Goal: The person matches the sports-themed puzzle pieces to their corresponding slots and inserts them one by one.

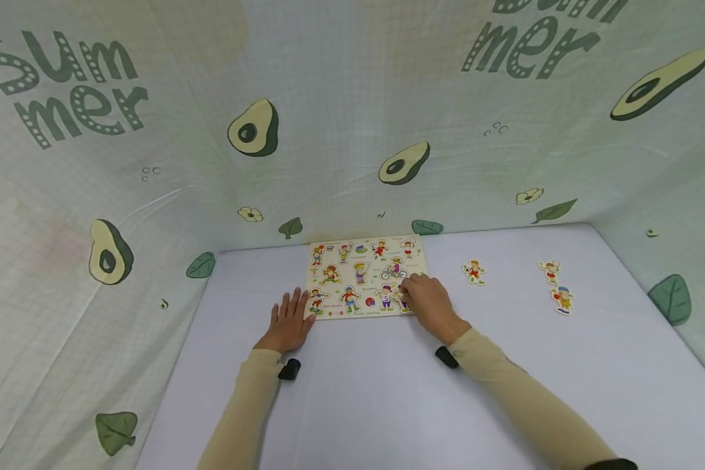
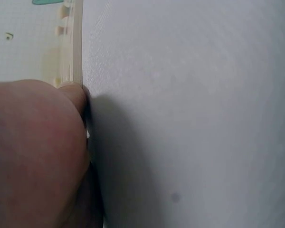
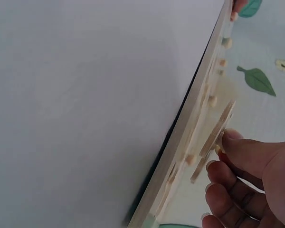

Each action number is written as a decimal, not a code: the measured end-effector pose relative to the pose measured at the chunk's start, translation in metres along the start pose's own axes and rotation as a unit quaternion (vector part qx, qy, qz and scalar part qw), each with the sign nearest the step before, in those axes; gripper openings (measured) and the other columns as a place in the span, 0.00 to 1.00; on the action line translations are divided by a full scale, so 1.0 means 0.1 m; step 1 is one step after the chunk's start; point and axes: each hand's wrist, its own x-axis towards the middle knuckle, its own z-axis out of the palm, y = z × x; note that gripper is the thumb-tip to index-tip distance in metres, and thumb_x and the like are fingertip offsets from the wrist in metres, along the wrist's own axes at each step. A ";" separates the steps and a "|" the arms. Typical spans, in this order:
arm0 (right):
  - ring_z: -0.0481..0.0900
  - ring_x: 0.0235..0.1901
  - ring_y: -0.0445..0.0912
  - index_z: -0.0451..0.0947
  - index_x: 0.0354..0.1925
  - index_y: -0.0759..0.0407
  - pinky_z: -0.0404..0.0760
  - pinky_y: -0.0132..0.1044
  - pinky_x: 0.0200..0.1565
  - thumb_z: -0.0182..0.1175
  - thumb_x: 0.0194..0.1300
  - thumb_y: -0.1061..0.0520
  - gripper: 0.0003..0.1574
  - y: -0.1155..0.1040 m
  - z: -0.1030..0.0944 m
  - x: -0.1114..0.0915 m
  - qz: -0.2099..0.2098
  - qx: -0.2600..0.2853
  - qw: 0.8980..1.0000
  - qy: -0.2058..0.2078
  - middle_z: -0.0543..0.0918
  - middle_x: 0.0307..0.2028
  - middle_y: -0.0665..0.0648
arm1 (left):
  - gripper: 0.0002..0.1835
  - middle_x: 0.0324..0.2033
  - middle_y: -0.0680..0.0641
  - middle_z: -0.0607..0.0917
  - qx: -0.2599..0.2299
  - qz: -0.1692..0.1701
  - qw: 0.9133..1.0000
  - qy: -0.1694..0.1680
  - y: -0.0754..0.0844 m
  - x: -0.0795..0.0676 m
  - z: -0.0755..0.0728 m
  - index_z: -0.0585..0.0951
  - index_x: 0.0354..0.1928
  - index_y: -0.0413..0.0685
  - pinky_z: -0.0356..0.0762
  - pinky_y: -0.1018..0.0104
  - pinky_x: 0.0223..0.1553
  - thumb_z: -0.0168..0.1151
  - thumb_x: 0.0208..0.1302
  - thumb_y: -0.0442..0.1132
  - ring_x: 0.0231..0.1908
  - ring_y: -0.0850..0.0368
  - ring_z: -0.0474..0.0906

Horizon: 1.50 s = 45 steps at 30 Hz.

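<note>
A cream wooden peg puzzle board (image 1: pixel 382 314), filled with pictures of children doing sports, lies at the back of the table. My left hand (image 1: pixel 286 323) rests at its left front corner with fingers extended, the thumb (image 2: pixel 72 95) right at the board's edge. Over the front right part of the board is my right hand (image 1: pixel 429 301). Its thumb and forefinger pinch a flat wooden puzzle piece (image 3: pixel 218 129) by its knob, tilted above the board in the right wrist view. The fingers largely cover that piece in the head view.
Three loose puzzle pieces lie right of the board: a football player (image 1: pixel 474 272), a figure in red and white (image 1: pixel 550 271) and a figure with a ball (image 1: pixel 562 299). A cloth (image 1: pixel 329 163) printed with avocados and leaves walls the white table (image 1: pixel 352 391) at the back and sides.
</note>
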 end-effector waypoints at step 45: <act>0.86 0.44 0.53 0.84 0.34 0.58 0.79 0.49 0.47 0.73 0.68 0.57 0.09 -0.29 0.22 0.41 0.006 -0.012 0.997 -0.080 0.87 0.35 0.55 | 0.39 0.85 0.37 0.36 -0.009 -0.010 1.000 -0.009 0.05 -0.03 -0.05 0.42 0.86 0.42 0.27 0.34 0.79 0.40 0.86 0.53 0.83 0.34 0.27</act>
